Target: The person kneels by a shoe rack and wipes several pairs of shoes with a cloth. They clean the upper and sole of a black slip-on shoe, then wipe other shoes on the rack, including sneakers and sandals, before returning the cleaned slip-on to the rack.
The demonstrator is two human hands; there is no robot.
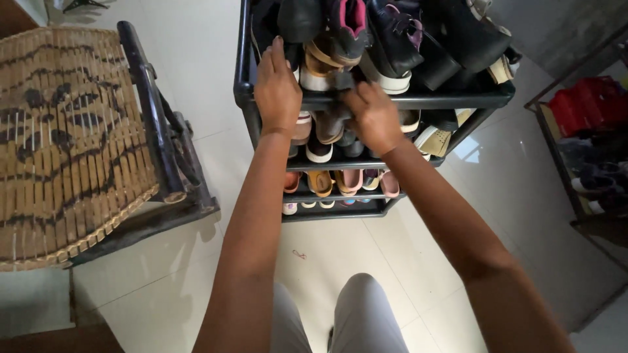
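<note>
- The tiled floor (pixel 196 59) takes up most of the view, pale and glossy, running under everything the hands reach for.
- A woven cane chair (pixel 65 137) with a dark frame stands well to the left of both hands, untouched.
- The black shoe rack (pixel 392 101) stands straight ahead of the hands, its shelves packed. The top shelf is heaped with dark shoes lying across one another, while the lower shelves hold neater rows of sandals and slippers.
- A second rack (pixel 589 144) with red and dark footwear sits far off to the right of the right hand.
- The left hand (pixel 277 88) lies flat, fingers stretched out and close together, resting on the left end of the top shelf against a dark shoe; it presses more than it holds, and nothing is closed in its grasp.
- The right hand (pixel 373 116) is curled at the front rail just beside the left hand, fingers folded over a tan sandal (pixel 320 65); whether they truly clasp it I cannot tell, as the knuckles hide the fingertips.
- Judging by the pile, the sorting of the top shelf looks barely begun: the lower rows seem in order, the top heap remains.
</note>
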